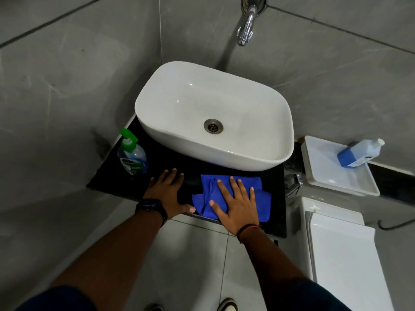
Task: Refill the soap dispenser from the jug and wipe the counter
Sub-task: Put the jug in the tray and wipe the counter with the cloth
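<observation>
1. While my fingers are spreading flat, my right hand [238, 200] is pressing the blue cloth [233, 196] onto the black counter [170, 160], gripping nothing.
2. My left hand [167, 194] is lying open and empty beside the cloth.
3. The soap dispenser [132, 153] is standing at the counter's left edge, next to the white basin [215, 113].
4. The jug [359, 153] is leaning in a white tray [336, 176] on the right.
5. Grey wall tiles [67, 75] are surrounding everything.
</observation>
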### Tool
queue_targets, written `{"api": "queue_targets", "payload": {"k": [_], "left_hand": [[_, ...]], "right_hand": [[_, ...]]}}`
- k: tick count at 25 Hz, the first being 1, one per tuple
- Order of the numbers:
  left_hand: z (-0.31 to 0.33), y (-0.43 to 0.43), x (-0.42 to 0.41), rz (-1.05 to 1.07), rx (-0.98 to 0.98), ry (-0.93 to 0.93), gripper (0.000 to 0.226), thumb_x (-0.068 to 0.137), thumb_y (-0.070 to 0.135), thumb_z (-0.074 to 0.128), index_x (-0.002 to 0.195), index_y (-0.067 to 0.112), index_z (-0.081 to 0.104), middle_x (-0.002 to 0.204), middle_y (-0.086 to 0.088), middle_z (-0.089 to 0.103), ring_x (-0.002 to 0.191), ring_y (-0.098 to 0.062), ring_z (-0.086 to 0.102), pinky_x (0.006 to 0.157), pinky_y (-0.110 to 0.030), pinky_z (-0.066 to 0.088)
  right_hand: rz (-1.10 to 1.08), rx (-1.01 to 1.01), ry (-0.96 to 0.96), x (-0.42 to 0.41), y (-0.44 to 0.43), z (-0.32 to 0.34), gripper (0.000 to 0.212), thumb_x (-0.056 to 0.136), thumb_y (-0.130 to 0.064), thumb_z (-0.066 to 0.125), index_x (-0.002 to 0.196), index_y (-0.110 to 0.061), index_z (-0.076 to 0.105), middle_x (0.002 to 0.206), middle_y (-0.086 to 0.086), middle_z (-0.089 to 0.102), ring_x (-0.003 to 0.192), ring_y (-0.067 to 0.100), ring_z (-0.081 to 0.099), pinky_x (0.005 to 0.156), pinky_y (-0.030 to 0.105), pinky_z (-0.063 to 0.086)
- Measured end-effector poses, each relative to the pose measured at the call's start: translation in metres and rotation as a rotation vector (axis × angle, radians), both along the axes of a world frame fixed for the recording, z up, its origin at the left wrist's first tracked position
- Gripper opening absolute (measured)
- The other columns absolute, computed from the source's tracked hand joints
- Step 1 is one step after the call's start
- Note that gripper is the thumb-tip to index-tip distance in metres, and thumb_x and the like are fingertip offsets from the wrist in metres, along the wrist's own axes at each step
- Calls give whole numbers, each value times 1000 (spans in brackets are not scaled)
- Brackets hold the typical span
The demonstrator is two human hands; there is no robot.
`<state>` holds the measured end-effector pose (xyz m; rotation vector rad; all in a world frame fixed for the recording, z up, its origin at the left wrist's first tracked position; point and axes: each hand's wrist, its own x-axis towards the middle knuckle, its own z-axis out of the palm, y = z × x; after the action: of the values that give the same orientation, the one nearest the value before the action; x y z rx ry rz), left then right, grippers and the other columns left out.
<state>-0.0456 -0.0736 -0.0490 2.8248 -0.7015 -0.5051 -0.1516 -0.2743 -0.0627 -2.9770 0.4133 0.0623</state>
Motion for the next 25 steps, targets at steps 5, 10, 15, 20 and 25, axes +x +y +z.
{"api": "queue_targets", "payload": {"k": [5, 10, 15, 20, 25], "left_hand": [[2, 0, 0, -9, 12, 1, 110, 63, 77, 57, 148, 28, 10, 159, 2, 1, 144, -24, 1, 116, -48, 9], [6, -1, 0, -17, 24, 3, 111, 62, 75, 61, 148, 26, 12, 159, 0, 3, 144, -27, 5, 115, -49, 13], [6, -2, 0, -13, 52, 5, 112, 61, 76, 60, 148, 27, 11, 159, 0, 2, 144, -26, 4, 114, -50, 15], [5, -3, -2, -6, 52, -7, 110, 61, 77, 59, 148, 28, 11, 159, 2, 2, 144, -24, 2, 114, -51, 15], [4, -2, -2, 11, 53, -12, 110, 61, 77, 59, 148, 29, 11, 159, 3, 2, 144, -23, 2, 113, -51, 15]], "right_hand": [[-177, -13, 9, -23, -30, 0, 70, 82, -74, 18, 145, -44, 12, 158, -1, 14, 146, 21, 6, 116, 50, -5], [-267, 39, 6, 2, -2, 0, 73, 80, -74, 16, 146, -42, 14, 158, 0, 12, 146, 23, 3, 114, 51, -10], [-53, -23, -36, -14, -20, -1, 72, 80, -77, 13, 145, -44, 14, 157, -2, 18, 145, 19, 9, 117, 50, -3], [-286, 14, -29, -6, -22, -2, 73, 79, -75, 18, 145, -43, 17, 158, -1, 16, 146, 21, 8, 116, 52, -4], [-188, 25, -43, 11, 16, -4, 72, 81, -74, 20, 145, -43, 16, 158, 0, 15, 146, 22, 7, 116, 49, -5]]}}
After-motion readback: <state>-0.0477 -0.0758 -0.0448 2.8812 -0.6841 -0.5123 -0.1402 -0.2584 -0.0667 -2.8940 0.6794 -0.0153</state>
